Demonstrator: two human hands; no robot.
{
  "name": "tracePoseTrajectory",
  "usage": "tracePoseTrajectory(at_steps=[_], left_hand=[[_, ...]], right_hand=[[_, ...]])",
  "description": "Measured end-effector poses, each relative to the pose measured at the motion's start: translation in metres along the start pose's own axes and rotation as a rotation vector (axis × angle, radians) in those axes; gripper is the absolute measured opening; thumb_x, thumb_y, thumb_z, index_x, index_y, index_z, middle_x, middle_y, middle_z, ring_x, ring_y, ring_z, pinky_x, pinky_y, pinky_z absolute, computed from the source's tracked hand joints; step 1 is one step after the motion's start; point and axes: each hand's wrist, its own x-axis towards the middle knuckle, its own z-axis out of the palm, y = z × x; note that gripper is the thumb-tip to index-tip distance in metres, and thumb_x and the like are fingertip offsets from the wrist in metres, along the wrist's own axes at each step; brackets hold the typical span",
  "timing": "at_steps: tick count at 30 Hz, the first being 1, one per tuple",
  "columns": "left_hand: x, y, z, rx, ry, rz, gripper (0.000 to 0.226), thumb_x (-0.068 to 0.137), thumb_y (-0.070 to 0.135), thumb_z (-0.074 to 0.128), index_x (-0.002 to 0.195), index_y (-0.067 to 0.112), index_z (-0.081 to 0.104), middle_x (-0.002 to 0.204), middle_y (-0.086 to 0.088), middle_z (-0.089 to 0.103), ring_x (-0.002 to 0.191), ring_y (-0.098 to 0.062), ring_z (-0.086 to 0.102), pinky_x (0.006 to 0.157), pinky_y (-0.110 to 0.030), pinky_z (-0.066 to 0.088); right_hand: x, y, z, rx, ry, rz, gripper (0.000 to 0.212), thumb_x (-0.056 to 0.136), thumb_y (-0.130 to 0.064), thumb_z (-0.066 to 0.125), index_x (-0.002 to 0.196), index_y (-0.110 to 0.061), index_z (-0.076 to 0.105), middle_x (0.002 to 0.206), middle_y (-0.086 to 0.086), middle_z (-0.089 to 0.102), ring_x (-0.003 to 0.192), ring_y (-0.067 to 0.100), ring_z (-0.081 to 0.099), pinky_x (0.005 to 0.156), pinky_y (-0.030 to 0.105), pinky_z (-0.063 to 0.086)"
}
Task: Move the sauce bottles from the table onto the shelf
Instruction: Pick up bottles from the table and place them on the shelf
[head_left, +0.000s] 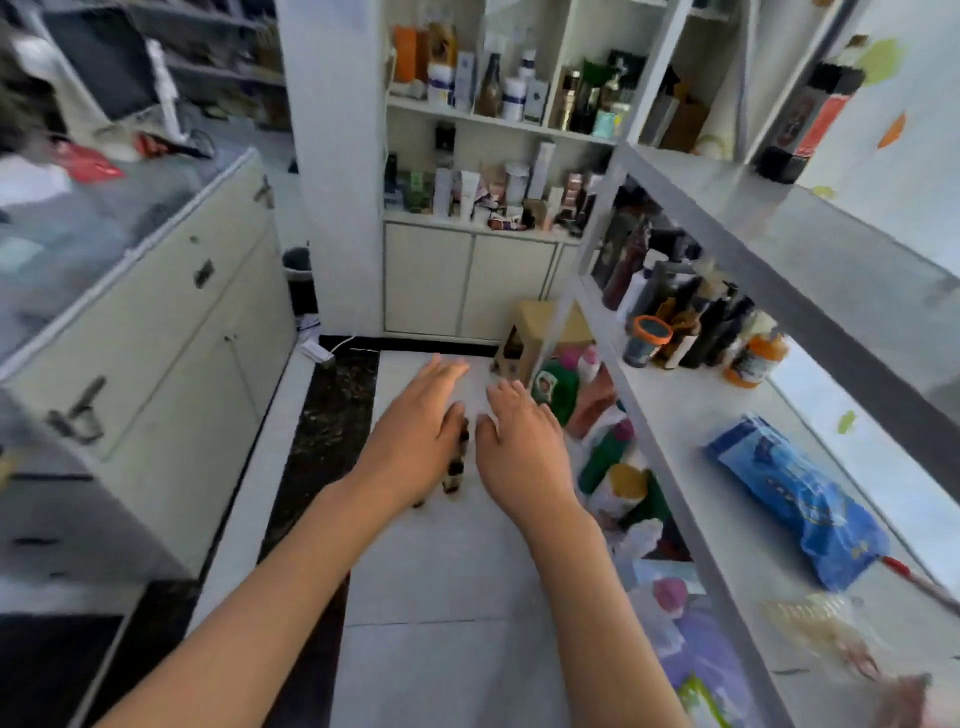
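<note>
Both my hands hang empty over the tiled floor (457, 571) beside the white shelf (691, 415), fingers straight and spread, gripping nothing. The left hand (415, 441) and right hand (519, 452) lie side by side, the right one nearer the shelf. A cluster of dark sauce bottles (691, 322) stands upright on the shelf's middle board, beyond the right hand and above it, with an orange-capped jar (647, 340) at the cluster's near edge. The desk (104, 249) lies on the far side of the left hand; blur hides whether any bottles wait there. I judge the left hand nearer to it.
</note>
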Motion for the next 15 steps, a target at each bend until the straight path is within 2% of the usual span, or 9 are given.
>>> tracePoseTrajectory(at_steps=[5, 9, 13, 15], left_hand=[[-0.055, -0.106, -0.105, 0.029, 0.157, -0.211, 0.049, 0.099, 0.020, 0.048, 0.146, 0.020, 0.036, 0.157, -0.004, 0.027, 0.145, -0.013, 0.022, 0.110, -0.022, 0.020], [-0.111, -0.187, -0.188, 0.056, 0.262, -0.358, 0.049, 0.098, 0.018, 0.048, 0.145, 0.021, 0.037, 0.156, -0.005, 0.031, 0.145, -0.012, 0.022, 0.110, -0.019, 0.017], [-0.167, -0.253, -0.261, 0.080, 0.405, -0.512, 0.047, 0.098, 0.020, 0.049, 0.143, 0.024, 0.039, 0.157, -0.001, 0.028, 0.145, -0.011, 0.019, 0.106, -0.020, 0.020], [-0.192, -0.277, -0.291, 0.095, 0.455, -0.566, 0.046, 0.098, 0.020, 0.049, 0.143, 0.023, 0.039, 0.157, -0.002, 0.029, 0.146, -0.010, 0.018, 0.109, -0.023, 0.023]], right_hand=[[0.010, -0.136, 0.082, 0.054, -0.099, -0.198, 0.041, 0.103, -0.027, 0.041, 0.140, -0.011, 0.049, 0.152, 0.008, 0.042, 0.145, 0.022, 0.029, 0.117, 0.040, 0.020], [0.012, -0.248, 0.145, 0.102, -0.185, -0.355, 0.034, 0.102, -0.028, 0.046, 0.129, -0.010, 0.058, 0.142, 0.009, 0.053, 0.139, 0.024, 0.038, 0.112, 0.039, 0.028], [0.008, -0.344, 0.199, 0.119, -0.306, -0.518, 0.039, 0.101, -0.028, 0.049, 0.136, -0.011, 0.053, 0.142, 0.008, 0.053, 0.139, 0.024, 0.039, 0.112, 0.039, 0.032], [0.002, -0.383, 0.220, 0.134, -0.344, -0.568, 0.041, 0.101, -0.029, 0.050, 0.138, -0.012, 0.052, 0.144, 0.008, 0.051, 0.139, 0.025, 0.040, 0.112, 0.042, 0.035]])
